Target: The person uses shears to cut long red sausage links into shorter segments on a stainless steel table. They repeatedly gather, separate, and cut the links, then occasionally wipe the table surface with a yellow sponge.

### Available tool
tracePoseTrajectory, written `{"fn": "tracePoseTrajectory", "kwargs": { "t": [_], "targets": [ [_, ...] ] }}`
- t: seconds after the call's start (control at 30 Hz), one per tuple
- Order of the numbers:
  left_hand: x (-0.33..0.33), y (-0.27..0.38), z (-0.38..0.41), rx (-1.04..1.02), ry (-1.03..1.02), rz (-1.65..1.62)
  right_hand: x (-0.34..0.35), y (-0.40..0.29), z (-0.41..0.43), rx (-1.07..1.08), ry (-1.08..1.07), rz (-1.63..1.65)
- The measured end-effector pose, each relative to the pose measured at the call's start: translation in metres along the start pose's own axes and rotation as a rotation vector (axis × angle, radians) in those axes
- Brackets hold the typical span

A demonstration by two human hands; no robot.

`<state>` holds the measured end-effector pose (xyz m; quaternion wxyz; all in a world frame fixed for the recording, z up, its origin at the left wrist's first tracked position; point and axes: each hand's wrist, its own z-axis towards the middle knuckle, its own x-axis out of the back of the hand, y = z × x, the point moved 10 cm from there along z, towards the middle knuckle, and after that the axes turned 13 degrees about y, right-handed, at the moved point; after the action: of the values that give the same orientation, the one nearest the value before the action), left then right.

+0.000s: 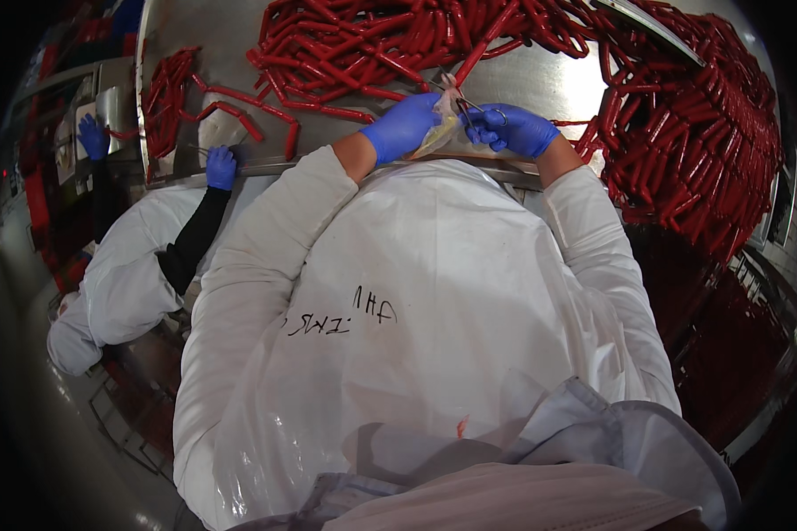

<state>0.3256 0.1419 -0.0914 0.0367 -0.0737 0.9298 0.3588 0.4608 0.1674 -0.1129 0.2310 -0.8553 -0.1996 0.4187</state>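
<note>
My left hand [405, 126], in a blue glove, grips a crumpled, translucent casing [440, 129] with yellowish and pinkish parts. My right hand [515, 128], also gloved in blue, holds metal scissors [471, 106] by the finger loops, with the blades against the upper part of the casing. A red linked sausage [481, 56] reaches down to that same spot; whether it is joined to the casing I cannot tell. Beyond my hands lies a large heap of red sausage links [372, 40], and strings of them trail behind my left wrist.
The steel table [564, 83] has a raised near edge. A big mass of red sausage links [697, 139] hangs over its right side. A smaller pile [167, 99] lies at the left. There a co-worker in white [139, 245] stands close, one blue-gloved hand [221, 168] near the table edge.
</note>
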Motion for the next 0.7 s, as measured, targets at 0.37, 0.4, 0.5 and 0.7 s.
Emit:
{"fn": "tracePoseTrajectory", "kwargs": {
  "t": [0.37, 0.4, 0.5, 0.7],
  "targets": [
    [0.008, -0.005, -0.011, -0.483, -0.13, 0.808, -0.011, -0.007, 0.005, 0.275, 0.11, -0.232],
    [0.001, -0.005, -0.015, -0.488, -0.184, 0.832, 0.001, -0.003, 0.004, 0.278, 0.145, -0.205],
    [-0.014, 0.003, -0.036, -0.461, -0.251, 0.912, 0.026, 0.003, -0.005, 0.272, 0.222, -0.149],
    [-0.002, 0.022, -0.051, -0.466, -0.088, 0.843, -0.054, -0.043, -0.076, 0.239, 0.054, -0.214]
  ]
}}
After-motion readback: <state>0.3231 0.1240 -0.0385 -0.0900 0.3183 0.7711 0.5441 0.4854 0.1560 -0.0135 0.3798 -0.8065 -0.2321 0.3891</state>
